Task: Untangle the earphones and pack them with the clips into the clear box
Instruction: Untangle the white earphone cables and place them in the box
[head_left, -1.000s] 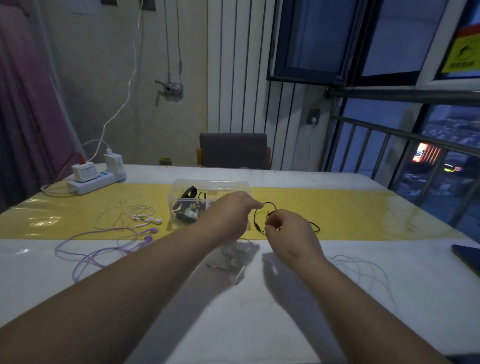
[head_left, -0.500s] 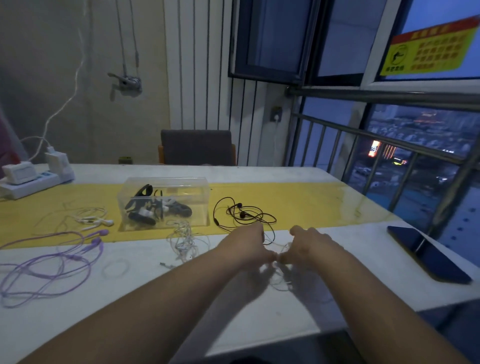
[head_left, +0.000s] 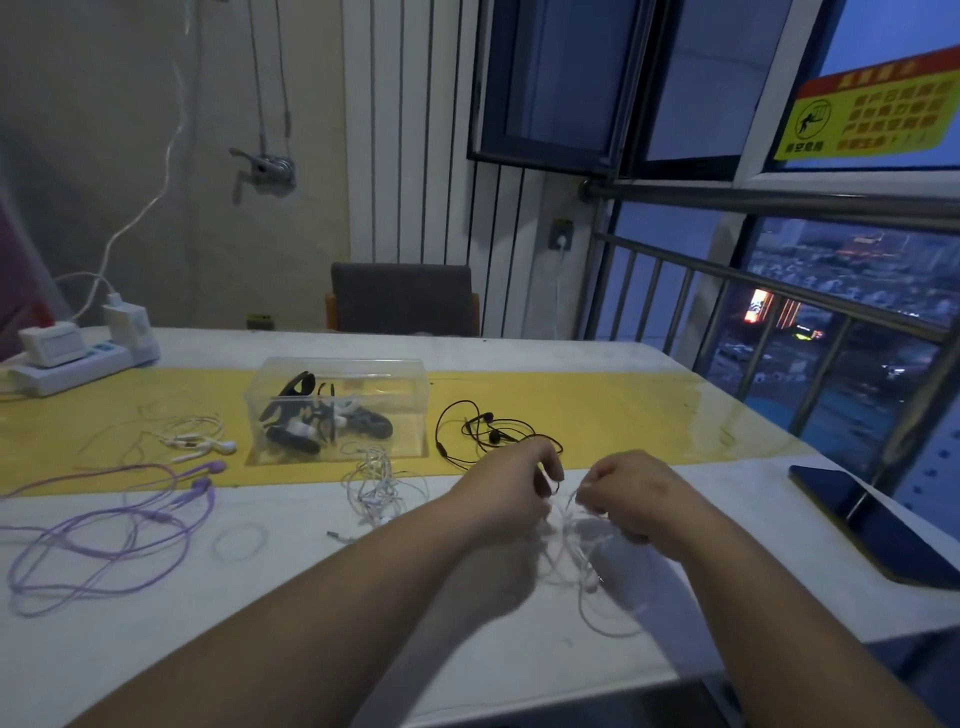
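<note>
Now that the black earphones (head_left: 493, 431) are lying beside the clear box (head_left: 402, 410) (unpacked), the next tangle is starting. The left hand (head_left: 511, 488) and right hand (head_left: 636, 493) are pinching the white earphones (head_left: 576, 551) over the near tabletop (head_left: 311, 597).

We see a bench (head_left: 260, 623) with a smooth, faintly sheened white top, and its yellow strip (head_left: 623, 410) looks glossy, like film. The clear box (head_left: 395, 371) is shiny transparent plastic. The white earphones (head_left: 584, 569), purple earphones (head_left: 104, 545) and black earphones (head_left: 498, 431) have thin, smooth plastic cords. We read the phone (head_left: 872, 525) as glossy dark glass, the railing (head_left: 779, 200) as dull metal, the chair (head_left: 400, 299) as matt grey cloth
</note>
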